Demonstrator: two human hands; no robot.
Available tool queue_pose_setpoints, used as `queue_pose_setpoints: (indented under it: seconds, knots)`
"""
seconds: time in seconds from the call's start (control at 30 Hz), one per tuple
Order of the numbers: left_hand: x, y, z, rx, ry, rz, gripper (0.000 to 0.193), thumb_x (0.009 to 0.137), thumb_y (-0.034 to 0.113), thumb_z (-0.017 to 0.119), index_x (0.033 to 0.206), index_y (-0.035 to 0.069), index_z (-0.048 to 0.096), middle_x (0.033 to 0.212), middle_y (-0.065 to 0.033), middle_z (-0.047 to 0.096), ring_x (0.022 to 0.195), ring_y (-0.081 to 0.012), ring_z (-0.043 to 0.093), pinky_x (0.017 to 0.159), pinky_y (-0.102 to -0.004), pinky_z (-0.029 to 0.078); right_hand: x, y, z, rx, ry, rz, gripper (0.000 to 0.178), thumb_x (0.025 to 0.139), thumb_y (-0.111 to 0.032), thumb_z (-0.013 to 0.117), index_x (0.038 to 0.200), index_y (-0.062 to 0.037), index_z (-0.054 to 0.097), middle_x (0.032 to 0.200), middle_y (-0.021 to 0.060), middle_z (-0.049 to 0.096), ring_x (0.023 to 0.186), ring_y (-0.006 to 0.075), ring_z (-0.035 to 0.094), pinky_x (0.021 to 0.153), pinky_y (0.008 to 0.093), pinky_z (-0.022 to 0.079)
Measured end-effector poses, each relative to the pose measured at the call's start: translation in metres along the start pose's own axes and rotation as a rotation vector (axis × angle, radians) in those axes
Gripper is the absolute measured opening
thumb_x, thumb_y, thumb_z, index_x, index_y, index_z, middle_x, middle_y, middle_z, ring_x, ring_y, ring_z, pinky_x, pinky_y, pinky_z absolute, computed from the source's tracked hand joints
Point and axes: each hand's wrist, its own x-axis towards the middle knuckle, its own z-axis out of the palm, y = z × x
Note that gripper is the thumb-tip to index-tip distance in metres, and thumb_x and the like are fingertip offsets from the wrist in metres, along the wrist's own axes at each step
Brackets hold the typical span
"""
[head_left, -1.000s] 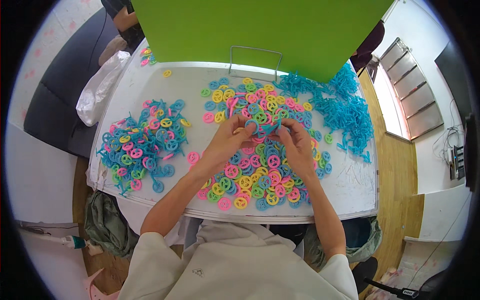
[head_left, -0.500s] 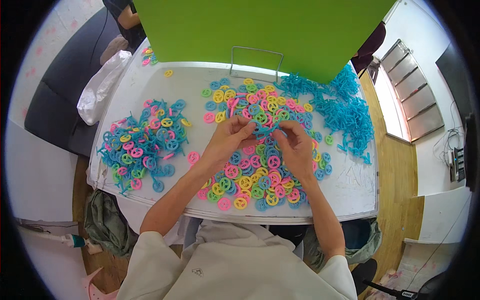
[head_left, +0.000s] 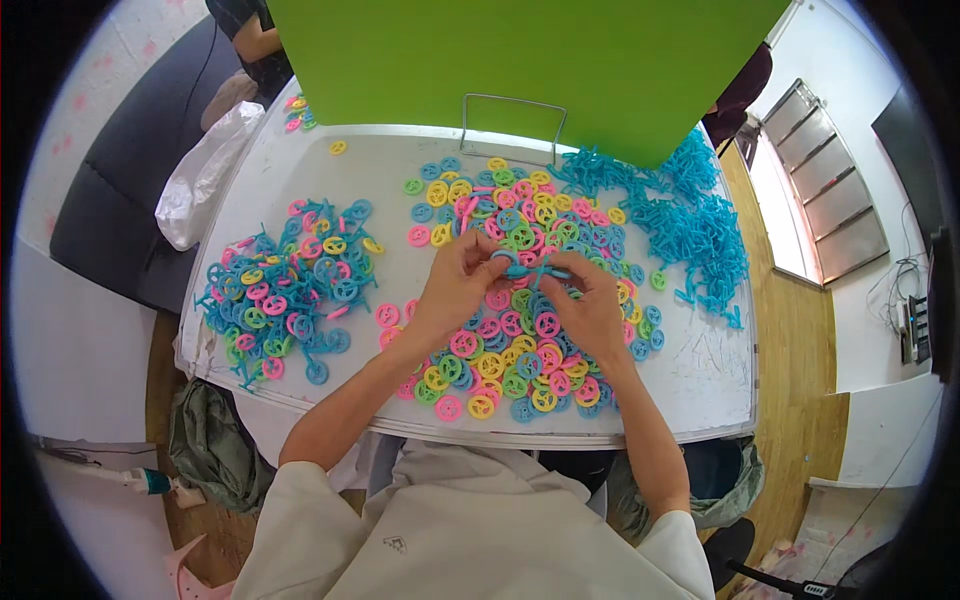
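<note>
Over the middle pile, my left hand [head_left: 452, 288] pinches a blue plastic wheel [head_left: 508, 262] between thumb and fingers. My right hand [head_left: 588, 308] pinches a teal plastic stick piece [head_left: 540, 273], which touches the wheel or is joined to it; the fingertips partly hide the contact. Beneath both hands spreads a pile of loose spoked wheels [head_left: 490, 365] in pink, yellow, green and blue. At the left lies a heap of wheels fixed to teal sticks [head_left: 275, 290]. Loose teal sticks [head_left: 700, 225] are heaped at the far right.
A tall green panel [head_left: 520, 70] stands across the back of the white table [head_left: 690, 390], with a bent metal wire frame [head_left: 513, 95] before it. A white plastic bag [head_left: 205, 180] hangs by the left edge. Another person's arm [head_left: 258, 40] shows at the far left.
My hands have turned the blue piece between them, so it now appears nearly edge-on. Both hands stay over the middle pile, and the heaps look the same.
</note>
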Motion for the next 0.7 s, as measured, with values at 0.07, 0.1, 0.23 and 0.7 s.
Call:
queue_pose_setpoints:
  seconds: [0.07, 0.1, 0.23, 0.7]
  knots:
    - [0.001, -0.004, 0.000, 0.067, 0.036, 0.071, 0.004, 0.091, 0.001, 0.055, 0.095, 0.001, 0.054, 0.089, -0.0067, 0.063, 0.081, -0.0139, 0.064, 0.077, -0.0280, 0.055, 0.001, 0.008, 0.002, 0.025, 0.006, 0.000, 0.014, 0.085, 0.000, 0.062, 0.098, 0.0000, 0.060, 0.092, 0.0061, 0.064, 0.090, 0.0142, 0.064, 0.082, 0.0282, 0.052]
    - [0.001, -0.003, 0.000, 0.067, 0.034, 0.070, 0.004, 0.091, 0.001, 0.055, 0.095, 0.001, 0.054, 0.089, -0.0067, 0.063, 0.081, -0.0139, 0.064, 0.077, -0.0280, 0.055, 0.001, 0.013, 0.003, 0.048, 0.015, -0.001, 0.012, 0.086, 0.000, 0.062, 0.097, 0.0002, 0.059, 0.090, 0.0058, 0.064, 0.089, 0.0139, 0.064, 0.080, 0.0284, 0.052]
    - [-0.001, -0.004, 0.000, 0.141, 0.067, 0.122, 0.004, 0.089, -0.002, 0.056, 0.092, 0.000, 0.055, 0.085, -0.0055, 0.063, 0.080, -0.0115, 0.062, 0.073, -0.0263, 0.051, 0.001, 0.022, 0.003, 0.125, -0.006, 0.031, 0.005, 0.088, -0.001, 0.059, 0.093, 0.0003, 0.057, 0.089, 0.0059, 0.064, 0.088, 0.0134, 0.064, 0.079, 0.0278, 0.052]
    - [0.001, -0.009, 0.000, 0.121, 0.089, 0.145, 0.010, 0.088, -0.002, 0.057, 0.097, 0.002, 0.059, 0.089, -0.0053, 0.065, 0.077, -0.0077, 0.058, 0.067, -0.0223, 0.045, 0.005, 0.019, 0.001, 0.232, -0.134, 0.013, 0.008, 0.090, 0.002, 0.057, 0.089, -0.0025, 0.050, 0.094, 0.0055, 0.063, 0.089, 0.0143, 0.065, 0.078, 0.0252, 0.049]
